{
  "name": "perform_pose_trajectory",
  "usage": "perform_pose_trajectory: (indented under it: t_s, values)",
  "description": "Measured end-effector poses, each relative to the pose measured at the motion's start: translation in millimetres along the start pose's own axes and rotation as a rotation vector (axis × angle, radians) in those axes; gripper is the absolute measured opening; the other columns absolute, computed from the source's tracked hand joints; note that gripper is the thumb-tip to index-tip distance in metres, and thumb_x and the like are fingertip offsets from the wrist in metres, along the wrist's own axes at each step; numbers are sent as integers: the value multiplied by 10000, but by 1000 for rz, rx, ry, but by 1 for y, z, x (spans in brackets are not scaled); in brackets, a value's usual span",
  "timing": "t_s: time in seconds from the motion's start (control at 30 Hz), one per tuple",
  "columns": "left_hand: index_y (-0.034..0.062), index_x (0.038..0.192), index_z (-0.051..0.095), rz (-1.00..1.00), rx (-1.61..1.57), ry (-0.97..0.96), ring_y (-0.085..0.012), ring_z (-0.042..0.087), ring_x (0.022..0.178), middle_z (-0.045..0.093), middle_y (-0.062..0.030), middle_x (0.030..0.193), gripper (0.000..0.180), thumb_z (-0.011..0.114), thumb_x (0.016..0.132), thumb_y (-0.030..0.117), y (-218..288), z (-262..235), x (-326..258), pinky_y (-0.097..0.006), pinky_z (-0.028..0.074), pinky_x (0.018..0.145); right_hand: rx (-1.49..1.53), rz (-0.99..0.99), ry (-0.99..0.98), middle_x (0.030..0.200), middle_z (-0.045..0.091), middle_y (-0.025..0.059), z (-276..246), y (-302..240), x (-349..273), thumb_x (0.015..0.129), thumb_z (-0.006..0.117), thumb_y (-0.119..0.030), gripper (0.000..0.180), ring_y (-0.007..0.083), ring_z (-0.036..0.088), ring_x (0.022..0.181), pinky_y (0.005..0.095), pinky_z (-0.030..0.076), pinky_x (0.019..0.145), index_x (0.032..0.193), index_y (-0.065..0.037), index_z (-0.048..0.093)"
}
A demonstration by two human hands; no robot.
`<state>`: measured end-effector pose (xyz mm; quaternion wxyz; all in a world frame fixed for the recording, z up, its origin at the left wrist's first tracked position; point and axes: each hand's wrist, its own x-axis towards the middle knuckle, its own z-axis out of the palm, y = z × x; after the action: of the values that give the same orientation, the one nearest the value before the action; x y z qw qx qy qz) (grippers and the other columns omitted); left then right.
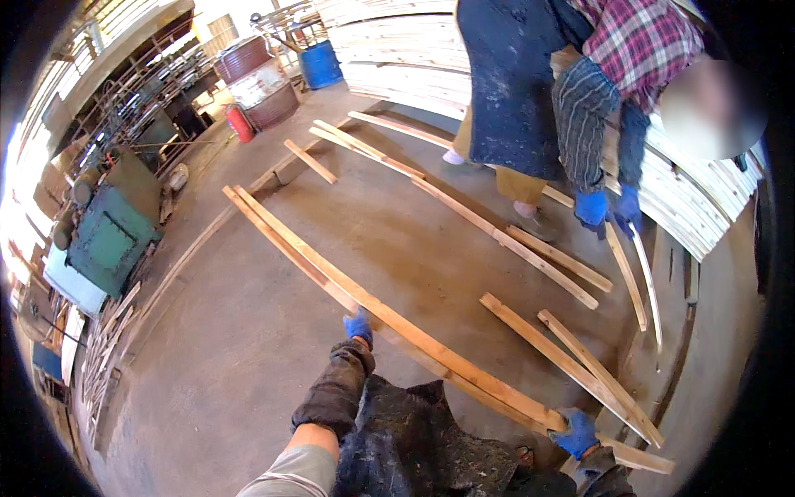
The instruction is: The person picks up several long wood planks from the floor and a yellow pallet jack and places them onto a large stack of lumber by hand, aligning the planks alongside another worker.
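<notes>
My left hand, blue-gloved, rests on a long wooden plank running from ten o'clock to five o'clock across the concrete floor; I cannot tell whether its fingers close. My right hand is clamped around the plank's near end at five o'clock.

Pale, raw sawn wood, matt and rough, in the long planks. Blue knitted cloth gloves on the left hand and right hand. Dull, dusty concrete floor. Dark, worn cloth apron. Green painted metal machine, scuffed.
</notes>
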<state>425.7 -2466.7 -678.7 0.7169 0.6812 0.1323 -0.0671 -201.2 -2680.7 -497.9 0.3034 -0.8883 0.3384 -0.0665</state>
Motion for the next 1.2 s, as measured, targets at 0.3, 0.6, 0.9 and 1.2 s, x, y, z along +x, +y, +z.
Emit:
perform_pose_trajectory:
  t_s: [0.3, 0.6, 0.9, 1.2]
  values:
    - [-32, 1147, 601, 191, -24, -338, -216, 651, 945, 680, -98, 1039, 319, 692, 855, 58, -13, 32, -40, -383, 543, 806, -184, -23, 8, 917, 672, 163, -7, 10, -8, 658, 807, -361, 494, 370, 663, 814, 473, 530, 692, 1050, -91, 675]
    - [-57, 1037, 580, -33, -150, -24, -244, 614, 742, 632, -123, 884, 287, 666, 772, 13, 14, 38, -91, -402, 541, 679, -186, 108, -99, 892, 684, 140, -7, -2, -25, 678, 807, -395, 438, 372, 662, 801, 482, 527, 713, 1015, -135, 704]
    - [17, 1046, 521, 183, 95, 108, -178, 545, 740, 550, -56, 863, 385, 723, 720, 50, 6, -61, -81, -348, 495, 649, 14, -76, 20, 820, 696, 165, 43, 37, -31, 621, 853, -333, 427, 335, 679, 746, 435, 537, 665, 930, -66, 728]
    - [4, 1087, 534, 174, 211, 207, -214, 589, 738, 595, -77, 857, 446, 741, 694, 46, -41, -92, -82, -371, 508, 661, 100, -9, 75, 751, 690, 170, 81, 68, -33, 590, 860, -286, 410, 355, 681, 694, 424, 540, 643, 890, -36, 734]
